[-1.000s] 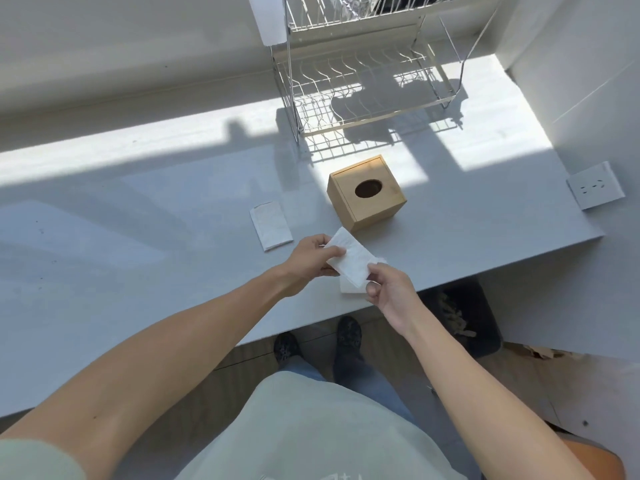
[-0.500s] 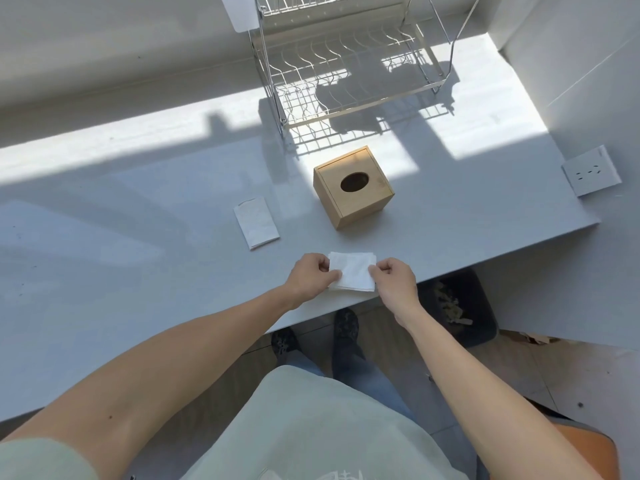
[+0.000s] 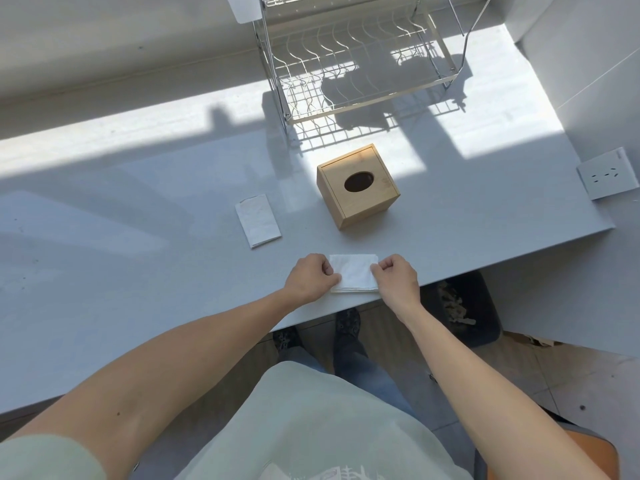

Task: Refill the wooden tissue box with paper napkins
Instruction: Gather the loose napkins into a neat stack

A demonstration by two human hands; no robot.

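A wooden tissue box (image 3: 358,186) with a dark oval hole in its top stands on the grey counter (image 3: 138,237). Near the counter's front edge lies a small stack of white paper napkins (image 3: 354,273). My left hand (image 3: 311,277) pinches the stack's left side and my right hand (image 3: 394,277) pinches its right side. The box is a short way beyond the napkins, slightly to the right. A flat white napkin wrapper (image 3: 258,220) lies to the left of the box.
A wire dish rack (image 3: 356,60) stands at the back of the counter behind the box. A white wall socket (image 3: 607,178) is on the right. Below the counter edge, a dark bin (image 3: 462,310) sits on the floor beside my feet.
A napkin held tilted in the air between both hands has come down flat onto the stack on the counter. Both hands now hold the stack by its sides.
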